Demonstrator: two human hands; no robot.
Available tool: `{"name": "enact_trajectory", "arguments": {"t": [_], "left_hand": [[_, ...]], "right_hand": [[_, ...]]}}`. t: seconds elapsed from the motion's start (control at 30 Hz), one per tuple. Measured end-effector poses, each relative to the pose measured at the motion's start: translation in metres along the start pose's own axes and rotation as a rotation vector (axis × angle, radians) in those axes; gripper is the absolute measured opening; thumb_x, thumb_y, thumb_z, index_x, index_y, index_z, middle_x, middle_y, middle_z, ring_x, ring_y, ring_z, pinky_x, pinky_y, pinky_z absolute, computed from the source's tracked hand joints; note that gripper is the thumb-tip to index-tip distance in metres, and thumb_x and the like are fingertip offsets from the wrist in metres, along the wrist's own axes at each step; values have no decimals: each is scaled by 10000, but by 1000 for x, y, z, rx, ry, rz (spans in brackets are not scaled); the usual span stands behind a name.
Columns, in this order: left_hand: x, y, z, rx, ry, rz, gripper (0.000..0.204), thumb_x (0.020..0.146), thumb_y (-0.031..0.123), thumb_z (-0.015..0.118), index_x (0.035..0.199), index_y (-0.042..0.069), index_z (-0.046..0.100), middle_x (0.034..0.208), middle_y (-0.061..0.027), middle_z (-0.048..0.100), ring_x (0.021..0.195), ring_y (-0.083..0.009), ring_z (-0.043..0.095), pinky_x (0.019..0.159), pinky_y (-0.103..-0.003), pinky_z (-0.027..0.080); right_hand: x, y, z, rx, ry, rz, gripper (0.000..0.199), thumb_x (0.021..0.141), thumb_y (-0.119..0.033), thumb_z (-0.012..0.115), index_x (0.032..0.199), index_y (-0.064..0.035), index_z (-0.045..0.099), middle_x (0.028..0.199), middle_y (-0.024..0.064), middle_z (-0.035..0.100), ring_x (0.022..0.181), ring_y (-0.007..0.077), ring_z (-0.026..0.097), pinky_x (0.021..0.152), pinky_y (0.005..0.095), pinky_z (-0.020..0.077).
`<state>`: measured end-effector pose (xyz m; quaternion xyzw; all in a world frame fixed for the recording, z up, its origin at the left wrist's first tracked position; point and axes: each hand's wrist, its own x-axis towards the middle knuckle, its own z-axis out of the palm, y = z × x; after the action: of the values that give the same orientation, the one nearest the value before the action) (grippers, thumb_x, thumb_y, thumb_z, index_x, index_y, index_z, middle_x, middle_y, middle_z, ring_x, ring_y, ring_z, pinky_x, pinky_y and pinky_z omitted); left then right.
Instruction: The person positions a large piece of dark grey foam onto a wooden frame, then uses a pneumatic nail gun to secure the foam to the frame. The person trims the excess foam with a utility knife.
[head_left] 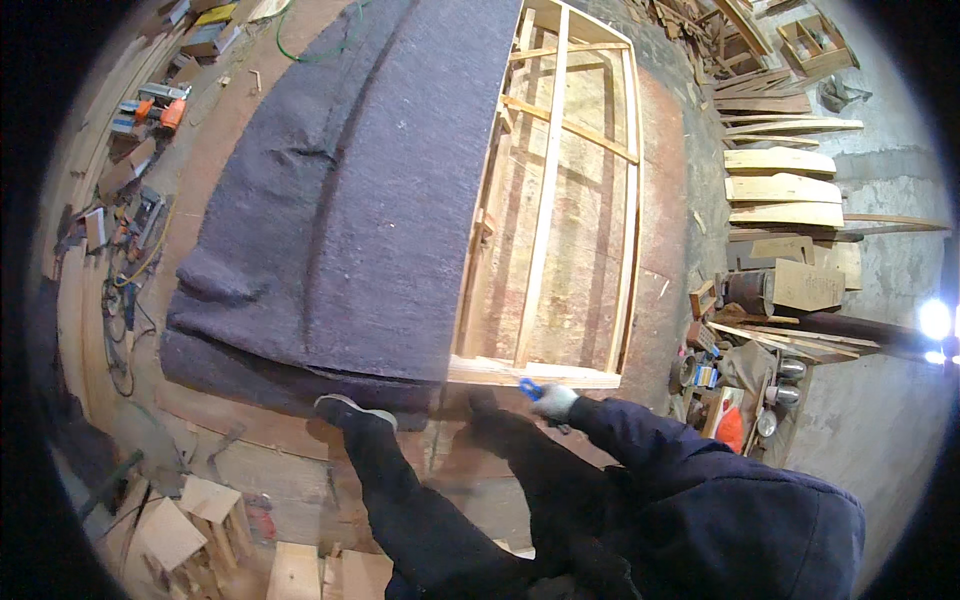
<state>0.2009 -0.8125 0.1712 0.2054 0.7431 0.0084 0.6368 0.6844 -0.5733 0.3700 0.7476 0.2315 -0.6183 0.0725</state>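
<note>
One hand shows: the right hand, in a pale glove, at the near edge of the wooden frame, arm stretched forward in a dark blue sleeve. Its fingers are closed round a blue-handled tool that looks like scissors; the tool sits just at the frame's near rail. Left hand not in view. A dark trouser leg runs out from the body, its shoe planted at the near edge of the grey felt.

Grey felt sheet covers the left half of the frame, its cut edge running down the frame's middle; the near end hangs in folds over the frame's near-left corner. Right half of the frame lies bare, slats and rails open.

Frame rests on a brown board surface, with a narrow bare strip right of the frame and a wider one left of the felt.

Right of the frame: stacked wood offcuts on a concrete floor, tins and a bag nearer. Left of the frame: hand tools and cables scattered along the boards. Near side: small wooden blocks.
</note>
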Motion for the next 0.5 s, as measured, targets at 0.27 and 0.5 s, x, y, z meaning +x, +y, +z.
{"name": "enact_trajectory", "arguments": {"t": [0.27,0.5], "left_hand": [[44,47,-163,-99,3,-18,313,1023,140,534,1275,-1,655,1215,-116,693,1099,-242,646,967,-369,509],[63,86,-334,-241,43,-48,319,1033,154,541,1277,-14,661,1225,-133,700,1094,-263,653,966,-373,512]], "right_hand": [[-11,47,33,-61,167,371,258,826,-217,809,778,1,680,653,109,674,543,225,682,501,363,562],[-59,-70,110,-106,151,482,285,820,-262,805,932,-8,738,798,121,747,695,229,737,653,387,587]]}}
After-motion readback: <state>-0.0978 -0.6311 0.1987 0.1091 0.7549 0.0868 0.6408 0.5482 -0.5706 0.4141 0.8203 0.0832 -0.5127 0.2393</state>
